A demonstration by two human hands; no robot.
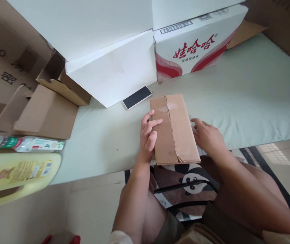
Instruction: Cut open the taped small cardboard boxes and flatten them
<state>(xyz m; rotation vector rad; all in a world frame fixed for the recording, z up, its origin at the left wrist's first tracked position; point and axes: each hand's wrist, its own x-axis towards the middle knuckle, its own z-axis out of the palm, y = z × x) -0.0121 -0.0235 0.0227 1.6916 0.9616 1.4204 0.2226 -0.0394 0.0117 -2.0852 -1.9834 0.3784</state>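
Note:
A small brown cardboard box [177, 130] lies flat on the pale green surface [249, 101], its near end over the front edge. Its top flaps are closed, with a seam down the middle. My left hand [148, 135] rests on the box's left side, fingers curled over the top edge. My right hand [207, 135] presses against the box's right side, fingers spread along it. Both hands hold the box between them.
A black phone [137, 97] lies just behind the box. Large white boxes [109, 67] and a red-and-white printed carton [193, 47] stand behind. Open brown cartons [45, 112], a plastic bottle [22, 144] and a yellow container [17, 176] sit at the left.

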